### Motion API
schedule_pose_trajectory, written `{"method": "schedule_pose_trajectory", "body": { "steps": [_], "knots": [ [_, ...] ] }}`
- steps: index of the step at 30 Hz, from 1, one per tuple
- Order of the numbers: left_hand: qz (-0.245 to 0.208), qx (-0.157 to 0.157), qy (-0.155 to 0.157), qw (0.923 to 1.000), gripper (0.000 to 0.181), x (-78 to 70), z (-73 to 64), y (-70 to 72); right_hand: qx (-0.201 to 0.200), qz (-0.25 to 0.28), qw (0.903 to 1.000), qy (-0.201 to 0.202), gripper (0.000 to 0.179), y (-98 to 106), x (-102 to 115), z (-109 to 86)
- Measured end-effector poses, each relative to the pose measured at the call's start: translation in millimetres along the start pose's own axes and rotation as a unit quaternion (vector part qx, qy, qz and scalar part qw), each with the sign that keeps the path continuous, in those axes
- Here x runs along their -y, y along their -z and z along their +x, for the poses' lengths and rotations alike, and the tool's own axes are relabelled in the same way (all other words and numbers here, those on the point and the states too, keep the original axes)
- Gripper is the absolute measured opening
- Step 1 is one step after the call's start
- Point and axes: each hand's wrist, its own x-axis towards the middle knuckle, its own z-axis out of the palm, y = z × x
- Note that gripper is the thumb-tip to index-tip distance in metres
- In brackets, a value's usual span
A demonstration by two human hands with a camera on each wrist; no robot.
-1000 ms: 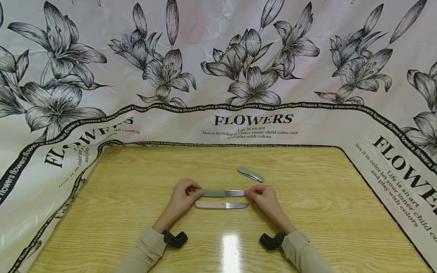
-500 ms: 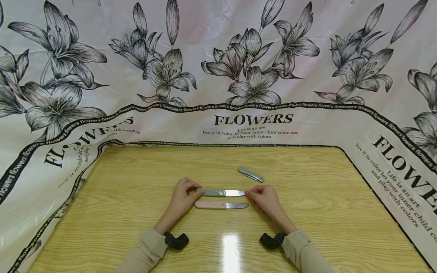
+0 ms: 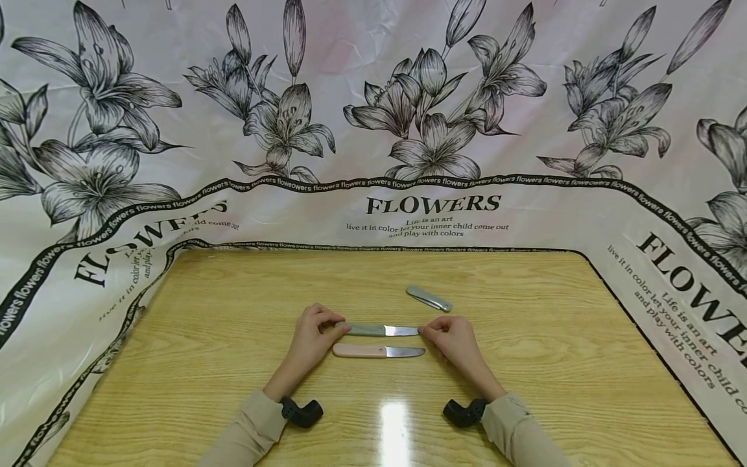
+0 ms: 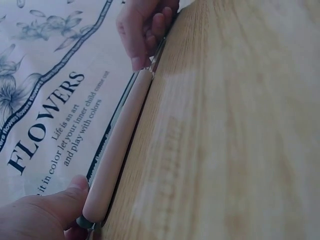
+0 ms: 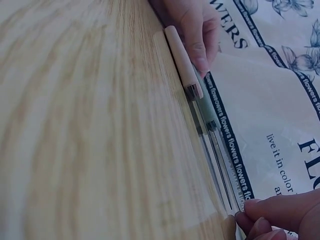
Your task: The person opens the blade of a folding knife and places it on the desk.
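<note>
A green-handled folding knife [image 3: 366, 330] lies unfolded across the middle of the table, its blade pointing right. My left hand [image 3: 315, 329] pinches the end of its handle between thumb and fingers. At the other end, my right hand [image 3: 448, 335] pinches the blade tip. Just nearer to me and parallel lies a pink-handled folding knife [image 3: 360, 351], also unfolded with its blade to the right; neither hand holds it. In the left wrist view the pink handle [image 4: 120, 145] hides most of the green knife. The right wrist view shows both blades side by side.
A folded grey-green knife [image 3: 428, 298] lies slantwise behind my right hand. The wooden table [image 3: 245, 285] is bordered at the back and sides by a white flower-printed cloth [image 3: 432, 217]. Black curved devices [image 3: 301, 412] sit at both wrists.
Both hands keep their places at the ends of the green knife. The bright glint that showed on its blade half a second ago has faded.
</note>
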Motion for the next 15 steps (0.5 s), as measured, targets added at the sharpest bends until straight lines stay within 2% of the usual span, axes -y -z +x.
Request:
{"method": "schedule_pose_trajectory", "body": {
  "steps": [7, 11, 15],
  "knots": [
    [0.001, -0.001, 0.001, 1.0, 0.016, -1.5, -1.6, 0.7, 0.006, 0.016, 0.9998, 0.003, 0.017, -0.2, -1.3, -1.2],
    [0.004, -0.005, -0.008, 0.9999, 0.015, -1.2, -1.3, 0.6, 0.007, 0.027, 0.9995, 0.016, 0.024, 1.2, -0.7, -0.4],
    [-0.004, 0.001, -0.004, 1.0, 0.015, -1.0, 1.3, 1.9, 0.008, 0.042, 0.9987, 0.028, 0.026, 2.8, 3.6, 1.7]
  ]
}}
